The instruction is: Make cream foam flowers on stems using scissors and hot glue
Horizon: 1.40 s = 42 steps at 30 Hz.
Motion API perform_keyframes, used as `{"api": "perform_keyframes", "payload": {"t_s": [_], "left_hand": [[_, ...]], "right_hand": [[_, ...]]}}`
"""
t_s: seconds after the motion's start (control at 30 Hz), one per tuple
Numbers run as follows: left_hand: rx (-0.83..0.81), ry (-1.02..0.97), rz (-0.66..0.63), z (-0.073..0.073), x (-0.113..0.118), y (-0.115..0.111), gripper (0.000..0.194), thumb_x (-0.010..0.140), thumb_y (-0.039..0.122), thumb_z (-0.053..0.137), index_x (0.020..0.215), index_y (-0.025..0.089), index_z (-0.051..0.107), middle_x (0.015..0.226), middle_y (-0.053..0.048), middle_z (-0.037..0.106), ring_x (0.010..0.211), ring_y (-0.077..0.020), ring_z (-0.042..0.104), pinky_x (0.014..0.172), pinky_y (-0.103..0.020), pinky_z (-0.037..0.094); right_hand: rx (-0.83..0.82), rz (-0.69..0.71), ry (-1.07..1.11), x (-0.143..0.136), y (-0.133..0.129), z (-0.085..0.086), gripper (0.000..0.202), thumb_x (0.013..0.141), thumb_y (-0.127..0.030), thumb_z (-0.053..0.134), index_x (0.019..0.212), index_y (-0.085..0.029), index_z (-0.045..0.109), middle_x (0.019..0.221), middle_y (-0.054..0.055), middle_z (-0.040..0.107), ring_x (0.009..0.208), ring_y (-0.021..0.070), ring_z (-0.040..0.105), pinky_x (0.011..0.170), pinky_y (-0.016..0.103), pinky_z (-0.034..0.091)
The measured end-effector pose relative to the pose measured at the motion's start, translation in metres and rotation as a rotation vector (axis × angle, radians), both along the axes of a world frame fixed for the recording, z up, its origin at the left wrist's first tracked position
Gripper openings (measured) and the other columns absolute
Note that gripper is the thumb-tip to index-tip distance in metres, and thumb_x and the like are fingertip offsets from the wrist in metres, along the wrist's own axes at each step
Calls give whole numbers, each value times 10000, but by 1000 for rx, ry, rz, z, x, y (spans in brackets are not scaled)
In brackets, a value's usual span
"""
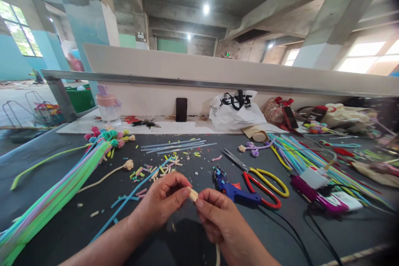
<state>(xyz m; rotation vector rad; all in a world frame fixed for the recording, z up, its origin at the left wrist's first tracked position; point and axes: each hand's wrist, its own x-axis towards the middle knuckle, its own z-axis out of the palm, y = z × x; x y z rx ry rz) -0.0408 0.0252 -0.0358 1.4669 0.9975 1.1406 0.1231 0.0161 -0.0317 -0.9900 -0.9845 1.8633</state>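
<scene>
My left hand and my right hand meet above the front of the dark table. Between both sets of fingertips is the folded end of a cream chenille stem, and each hand pinches one side of it. A cream tail hangs below my right hand. A blue glue gun lies right of my hands, against scissors with a red and a yellow handle. Beyond my left hand are short cut pieces in several colours and a blue stem.
Bundled stems lie at left and right, the left ones with coloured flower heads. Clear glue sticks, a phone, a white bag and a bottle are farther back. A purple device and black cables lie at right.
</scene>
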Motion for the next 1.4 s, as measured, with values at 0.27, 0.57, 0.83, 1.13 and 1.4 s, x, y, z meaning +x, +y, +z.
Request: {"api": "perform_keyframes", "payload": {"t_s": [0.27, 0.57, 0.83, 1.13, 1.4], "left_hand": [[-53, -177, -50, -9, 0, 6, 363, 733, 418, 632, 1005, 184, 576, 785, -24, 584, 663, -123, 529, 599, -233, 414], [-49, -147, 55, -3, 2, -1, 256, 724, 361, 644, 890, 166, 624, 692, 1, 589, 563, -88, 476, 541, -207, 400], [-31, -138, 75, -1, 3, 0, 168, 743, 313, 613, 813, 160, 623, 594, 22, 558, 516, -86, 476, 514, -207, 388], [-91, -233, 51, 0, 6, 3, 387, 693, 331, 669, 1032, 166, 583, 660, 30, 533, 505, -87, 476, 490, -215, 391], [-174, -166, -141, -8, 12, 0, 245, 735, 345, 642, 694, 105, 669, 648, -13, 533, 536, -83, 449, 504, -207, 347]], "right_hand": [[-37, 15, 167, 4, 2, 1, 314, 687, -350, 727, 672, -157, 479, 512, -75, 495, 330, -19, 215, 369, 171, 72], [-73, 86, 222, 2, 5, -8, 313, 677, -349, 735, 672, -160, 485, 506, -73, 503, 312, -17, 204, 345, 164, 71], [-66, 87, 191, 1, 4, -8, 335, 678, -349, 732, 631, -157, 463, 479, -83, 472, 313, -16, 206, 347, 168, 72], [-31, -19, 200, 2, 3, -4, 315, 645, -314, 763, 675, -155, 492, 524, -72, 500, 343, -16, 231, 374, 169, 78], [-8, -116, 248, -4, -4, 0, 371, 560, -291, 824, 659, -151, 495, 506, -73, 477, 408, 5, 308, 404, 161, 158]]}}
